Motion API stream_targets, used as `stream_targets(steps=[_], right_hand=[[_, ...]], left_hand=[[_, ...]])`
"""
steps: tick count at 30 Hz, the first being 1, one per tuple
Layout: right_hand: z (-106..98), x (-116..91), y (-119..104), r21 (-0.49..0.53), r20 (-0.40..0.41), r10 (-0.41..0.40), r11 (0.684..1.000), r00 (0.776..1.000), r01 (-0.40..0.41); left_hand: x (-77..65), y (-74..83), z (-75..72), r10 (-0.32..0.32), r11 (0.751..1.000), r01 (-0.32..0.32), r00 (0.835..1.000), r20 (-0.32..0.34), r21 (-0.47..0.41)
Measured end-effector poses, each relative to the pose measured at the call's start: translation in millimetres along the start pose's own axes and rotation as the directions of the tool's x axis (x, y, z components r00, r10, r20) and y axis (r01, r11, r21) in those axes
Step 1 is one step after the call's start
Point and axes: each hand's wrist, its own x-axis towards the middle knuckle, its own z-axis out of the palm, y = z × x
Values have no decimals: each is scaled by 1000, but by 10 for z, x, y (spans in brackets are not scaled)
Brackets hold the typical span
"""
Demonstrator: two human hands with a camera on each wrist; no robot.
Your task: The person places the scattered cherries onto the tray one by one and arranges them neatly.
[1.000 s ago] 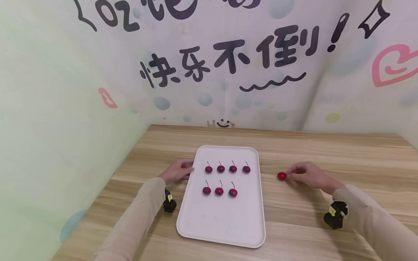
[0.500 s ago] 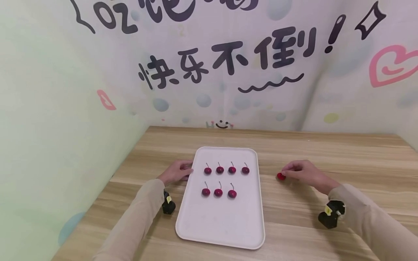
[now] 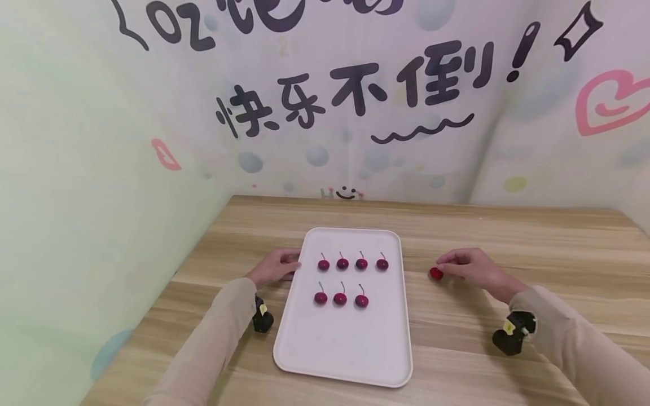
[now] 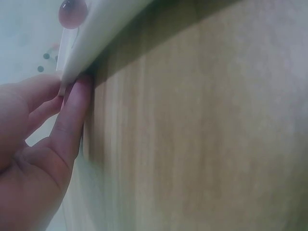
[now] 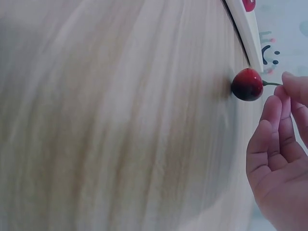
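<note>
My right hand (image 3: 474, 270) pinches a red cherry (image 3: 436, 274) by its stem, to the right of the tray. In the right wrist view the thin green stem (image 5: 272, 83) runs in between thumb and forefinger, and the dark-red fruit hangs close by the wood. My left hand (image 3: 276, 265) grips the left rim of a white rectangular tray (image 3: 342, 352); in the left wrist view the thumb (image 4: 72, 113) and fingers close on that edge. Stemmed cherries (image 3: 342, 264) stand on the tray in two rows, several at the back and three in front.
Under the tray is a wood-grain table (image 3: 457, 361). A printed cloth (image 3: 350, 163) with black lettering hangs behind it, and a pale wall (image 3: 101, 225) rises on the left. Black wrist cameras (image 3: 514, 334) sit at both cuffs.
My right fingers have shifted slightly left over the loose cherry and turned it, so its stem now points up into them. The left hand and the tray stay in place.
</note>
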Motion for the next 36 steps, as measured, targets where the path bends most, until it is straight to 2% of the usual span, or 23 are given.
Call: stream_targets(steps=[7,16,23,36], right_hand=[[29,16,-3,33,12,17,999,1000,-18],[67,1,-79,-22,1,1,1000,1000,-1],[112,-30,-183,-86,-4,-59,995,998,58],[214,-57,-298,-51,22,-159,986,987,160]], left_hand=[[6,1,-5,17,1000,-17,1000,5,1],[11,-14,10,12,1000,-12,1000,0,-3],[8,-9,-5,-3,1000,3,1000,-8,13],[8,-21,9,28,999,-27,1000,-12,38]])
